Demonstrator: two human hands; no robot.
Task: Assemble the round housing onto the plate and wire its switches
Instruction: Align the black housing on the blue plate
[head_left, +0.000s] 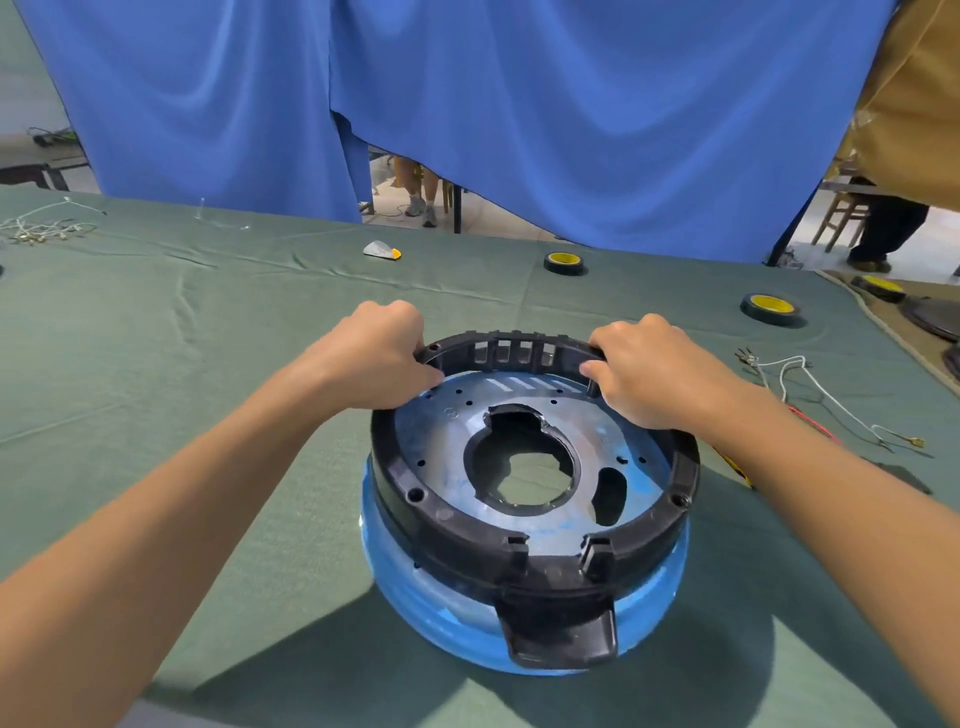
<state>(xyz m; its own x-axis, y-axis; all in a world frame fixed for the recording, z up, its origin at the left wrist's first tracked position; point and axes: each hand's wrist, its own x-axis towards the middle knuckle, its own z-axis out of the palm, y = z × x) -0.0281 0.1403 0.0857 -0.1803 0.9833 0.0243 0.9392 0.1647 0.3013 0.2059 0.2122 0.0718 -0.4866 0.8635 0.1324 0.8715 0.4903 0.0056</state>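
While both hands hold its far rim, the black round housing (457, 540) sits mid-table on the green cloth (156, 338), approx. centre of view and just in front of the person. The left hand (374, 358) grips the rim at the far-left, fingers curled over the top edge w/ the thumb tucked on the inner side. The right hand (644, 374) grips the far-right rim the same way, fingers wrapped over the outside and thumb pressed against the inner wall. The metal plate (447, 441) shows inside the ring, its face streaked w/ blue film, w/ a big irregular centre hole and several small holes. Below the housing a wider round base (415, 597) covered in blue film sticks out all round (whether housing and plate are fully seated I can't tell). The housing's handle tab (561, 639) points toward the person, overhanging the base.

To the right, near the right forearm, lie loose wires (810, 384), white and red, w/ terminals on the ends. Two tape rolls w/ yellow cores rest farther back: one (563, 260) beyond the housing, one (770, 307) to the right. A wire bundle (41, 228) lies at the far-left edge. A blue curtain (519, 104) hangs behind the table.
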